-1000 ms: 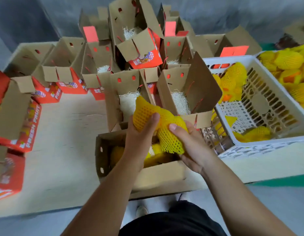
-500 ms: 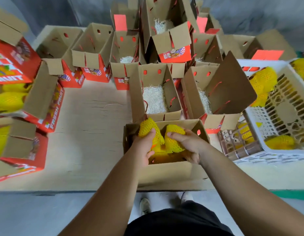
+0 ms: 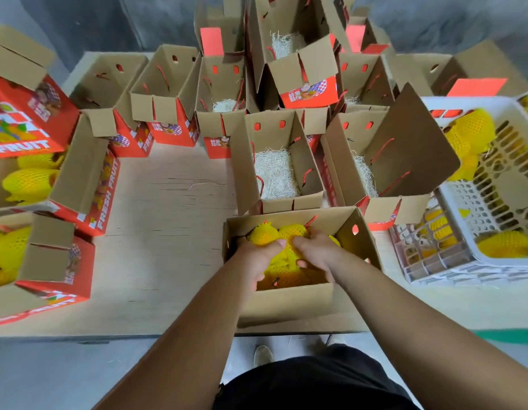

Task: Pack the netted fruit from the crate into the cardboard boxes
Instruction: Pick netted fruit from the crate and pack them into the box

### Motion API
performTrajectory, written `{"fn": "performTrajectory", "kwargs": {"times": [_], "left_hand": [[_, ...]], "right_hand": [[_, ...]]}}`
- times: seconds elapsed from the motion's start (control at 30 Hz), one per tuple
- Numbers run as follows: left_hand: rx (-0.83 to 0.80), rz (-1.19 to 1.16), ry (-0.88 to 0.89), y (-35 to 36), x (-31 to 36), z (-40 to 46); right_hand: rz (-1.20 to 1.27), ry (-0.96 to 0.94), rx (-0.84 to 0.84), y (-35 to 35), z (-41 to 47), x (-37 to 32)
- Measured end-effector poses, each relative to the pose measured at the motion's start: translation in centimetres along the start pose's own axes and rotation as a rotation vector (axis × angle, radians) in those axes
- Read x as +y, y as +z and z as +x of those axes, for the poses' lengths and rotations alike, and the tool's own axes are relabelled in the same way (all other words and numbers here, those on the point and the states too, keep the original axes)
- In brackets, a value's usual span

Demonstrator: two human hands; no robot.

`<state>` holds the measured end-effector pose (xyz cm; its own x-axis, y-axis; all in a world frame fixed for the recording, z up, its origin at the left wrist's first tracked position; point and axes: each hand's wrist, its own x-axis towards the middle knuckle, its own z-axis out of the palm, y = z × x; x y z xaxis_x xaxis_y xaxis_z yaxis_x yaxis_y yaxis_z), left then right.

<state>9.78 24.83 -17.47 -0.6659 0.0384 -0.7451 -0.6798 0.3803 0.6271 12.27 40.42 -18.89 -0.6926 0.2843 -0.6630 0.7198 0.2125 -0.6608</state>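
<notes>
1. A pale wooden table (image 3: 168, 232) is stretching out to the left of and beyond the hands, its grain running in fine lines and its near edge lying just below the wrists
2. A grey wall (image 3: 94, 22) is rising behind the far edge of the table, well beyond the hands, looking mottled and dull
3. A light grey floor (image 3: 49, 377) is showing below the table edge, nearer than the hands
4. A strip of green surface (image 3: 508, 334) is peeking out low to the right of the hands, beside the table edge
5. Soft, even light is falling across the tabletop, casting only faint shadows
</notes>
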Motion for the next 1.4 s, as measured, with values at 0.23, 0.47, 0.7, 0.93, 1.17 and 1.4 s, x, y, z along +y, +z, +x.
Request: {"fn": "performTrajectory", "kwargs": {"times": [0.23,0.47,0.7,0.93,1.17,1.4], "left_hand": [[0.195,0.96,0.204,1.0,-0.2,-0.6],[0.397,0.803,0.604,0.0,-1.7,-4.3],[0.145,0.503,0.897,3.1,1.1,-5.1],[-0.025,0.389,1.061,14.5,6.6,-6.0],[-0.087,0.467,1.144,29.2,11.6,-6.7],[0.0,1.286,1.173,37.8,18.4,-1.9]], "right_hand": [[-0.289,-0.175,-0.008,1.4,0.5,0.9],[-0.47,-0.19,0.022,-0.2,-1.1,-0.2],[-0.286,-0.488,0.055,-4.9,-5.0,0.6],[-0.125,-0.691,0.263,-14.8,-6.1,2.1],[-0.042,-0.681,0.389,-29.0,-4.2,7.0],[-0.674,-0.241,-0.04,-41.9,6.3,9.9]]}}
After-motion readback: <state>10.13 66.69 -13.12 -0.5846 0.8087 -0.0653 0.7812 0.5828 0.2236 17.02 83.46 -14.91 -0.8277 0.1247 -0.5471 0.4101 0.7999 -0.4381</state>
